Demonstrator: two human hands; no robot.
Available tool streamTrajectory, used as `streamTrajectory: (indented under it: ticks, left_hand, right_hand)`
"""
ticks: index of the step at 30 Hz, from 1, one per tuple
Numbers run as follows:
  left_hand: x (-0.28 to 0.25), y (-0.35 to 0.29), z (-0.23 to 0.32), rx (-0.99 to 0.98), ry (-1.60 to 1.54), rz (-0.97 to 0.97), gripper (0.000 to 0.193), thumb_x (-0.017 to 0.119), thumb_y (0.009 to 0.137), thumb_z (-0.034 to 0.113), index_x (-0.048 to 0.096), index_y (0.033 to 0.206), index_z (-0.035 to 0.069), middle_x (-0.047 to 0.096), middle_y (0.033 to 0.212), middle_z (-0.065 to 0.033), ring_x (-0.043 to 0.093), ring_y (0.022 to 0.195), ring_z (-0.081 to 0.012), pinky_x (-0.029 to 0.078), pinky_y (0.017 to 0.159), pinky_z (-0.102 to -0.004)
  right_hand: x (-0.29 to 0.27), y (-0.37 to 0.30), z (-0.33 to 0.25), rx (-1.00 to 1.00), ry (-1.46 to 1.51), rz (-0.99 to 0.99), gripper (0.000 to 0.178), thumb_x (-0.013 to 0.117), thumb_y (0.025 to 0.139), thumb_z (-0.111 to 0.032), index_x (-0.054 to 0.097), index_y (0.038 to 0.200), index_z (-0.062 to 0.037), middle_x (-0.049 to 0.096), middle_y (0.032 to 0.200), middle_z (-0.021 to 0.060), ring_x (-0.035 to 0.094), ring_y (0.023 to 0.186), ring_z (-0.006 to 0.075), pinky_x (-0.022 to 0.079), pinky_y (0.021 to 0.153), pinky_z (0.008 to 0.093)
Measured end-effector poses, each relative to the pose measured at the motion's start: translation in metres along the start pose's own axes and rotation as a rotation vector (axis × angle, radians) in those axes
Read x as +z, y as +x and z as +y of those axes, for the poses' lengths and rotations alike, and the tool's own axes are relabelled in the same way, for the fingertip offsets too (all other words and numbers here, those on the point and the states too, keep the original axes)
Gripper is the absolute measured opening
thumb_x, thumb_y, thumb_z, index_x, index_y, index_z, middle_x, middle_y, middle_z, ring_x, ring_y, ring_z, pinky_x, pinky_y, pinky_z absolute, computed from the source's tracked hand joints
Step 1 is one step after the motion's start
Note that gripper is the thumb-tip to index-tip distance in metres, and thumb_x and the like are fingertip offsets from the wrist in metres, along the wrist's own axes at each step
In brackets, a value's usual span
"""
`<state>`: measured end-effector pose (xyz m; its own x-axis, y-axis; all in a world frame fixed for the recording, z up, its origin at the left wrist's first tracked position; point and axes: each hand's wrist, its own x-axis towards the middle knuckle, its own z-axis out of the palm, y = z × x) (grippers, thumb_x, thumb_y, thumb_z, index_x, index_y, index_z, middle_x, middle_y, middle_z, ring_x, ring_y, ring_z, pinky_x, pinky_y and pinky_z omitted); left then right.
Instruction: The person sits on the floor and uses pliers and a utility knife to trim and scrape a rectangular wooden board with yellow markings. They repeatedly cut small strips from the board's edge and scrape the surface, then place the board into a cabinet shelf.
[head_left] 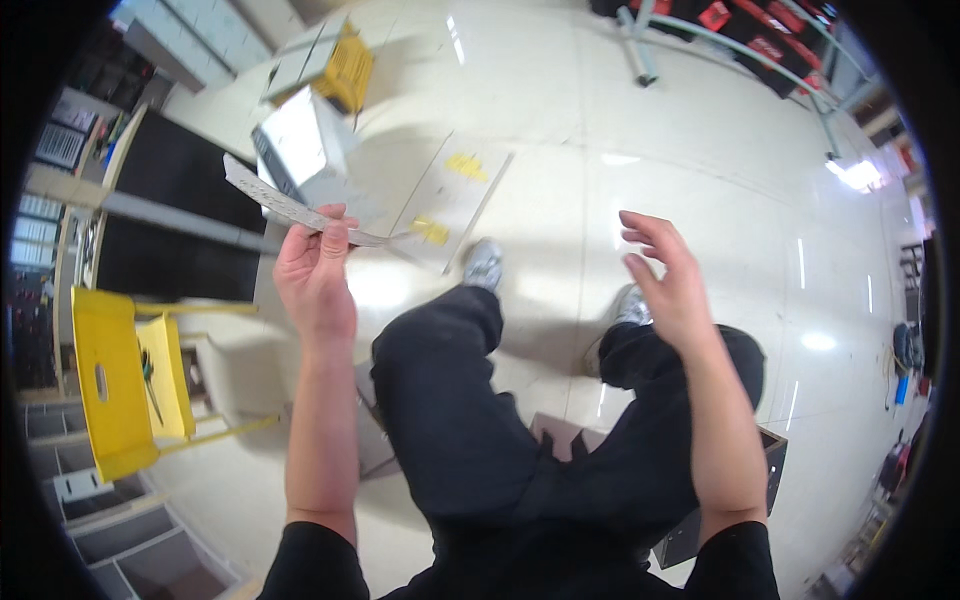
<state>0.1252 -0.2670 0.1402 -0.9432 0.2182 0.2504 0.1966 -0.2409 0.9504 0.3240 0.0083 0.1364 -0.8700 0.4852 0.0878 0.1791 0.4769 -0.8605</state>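
My left hand [318, 270] is closed on a thin pale sheet [262, 192] with dark marks along it, pinched between thumb and fingers. The sheet is seen at a steep angle and bends slightly, so whether it is paper or card I cannot tell. My right hand [665, 275] hangs in the air over my right shoe, fingers apart and nothing in it. On the floor beyond my left shoe lies a flat greyish panel [460, 205] with two yellow patches on it. A white box [310, 140] stands behind the sheet.
To the left are a yellow chair [105, 385] with a dark green-handled tool on its seat, and a black panelled cabinet [170, 190]. A yellow and grey box [345, 70] stands farther back. A metal-legged rack [720, 35] with black and red items is at the far right.
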Motion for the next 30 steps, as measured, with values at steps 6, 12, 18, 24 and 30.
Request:
streamTrajectory:
  ticks: [6,12,18,24,30]
  left_hand:
    - [0.137,-0.037,0.003,-0.346,-0.382,-0.179,0.014,0.062,0.093,0.009,0.059,0.106,0.005,0.063,0.093,-0.0051,0.062,0.082,-0.0148,0.054,0.073,-0.0336]
    - [0.152,-0.059,-0.024,-0.305,-0.342,-0.154,0.02,0.064,0.09,0.002,0.057,0.109,0.004,0.063,0.095,-0.0059,0.063,0.086,-0.0166,0.055,0.075,-0.0335]
    - [0.16,-0.056,-0.022,0.265,0.236,-0.329,0.034,0.059,0.084,-0.01,0.061,0.116,0.003,0.057,0.098,-0.0079,0.061,0.085,-0.0172,0.052,0.075,-0.0276]
    - [0.168,-0.041,-0.042,0.449,0.527,-0.342,0.037,0.056,0.082,-0.006,0.066,0.113,0.01,0.057,0.095,-0.0112,0.061,0.077,-0.0241,0.051,0.067,-0.0331]
    - [0.16,-0.039,-0.038,0.067,0.209,-0.088,0.039,0.058,0.081,-0.002,0.057,0.118,0.011,0.057,0.094,-0.0125,0.061,0.072,-0.0285,0.05,0.065,-0.037]
  right_hand:
    - [-0.022,-0.014,0.009,-0.371,0.053,0.144,0.037,0.062,0.089,-0.02,0.059,0.124,-0.0074,0.058,0.127,0.0133,0.051,0.123,0.0295,0.034,0.106,0.04]
    - [-0.035,-0.021,0.01,-0.1,-0.058,-0.086,0.021,0.066,0.088,-0.023,0.067,0.101,-0.0063,0.068,0.073,0.0073,0.065,0.069,0.0184,0.047,0.071,0.0331]
    - [-0.025,-0.013,-0.013,0.391,0.228,-0.182,0.028,0.064,0.089,-0.017,0.064,0.114,-0.0044,0.062,0.06,0.0056,0.061,0.054,0.0109,0.045,0.051,0.025]
    - [-0.021,-0.013,-0.003,0.406,0.373,-0.245,0.039,0.058,0.091,-0.011,0.055,0.128,0.0028,0.061,0.062,0.0025,0.058,0.054,0.0087,0.041,0.047,0.0198]
    - [-0.016,-0.013,0.024,0.383,0.055,-0.4,0.027,0.052,0.095,-0.011,0.059,0.117,0.0027,0.061,0.066,0.0038,0.055,0.057,0.0074,0.04,0.051,0.0204]
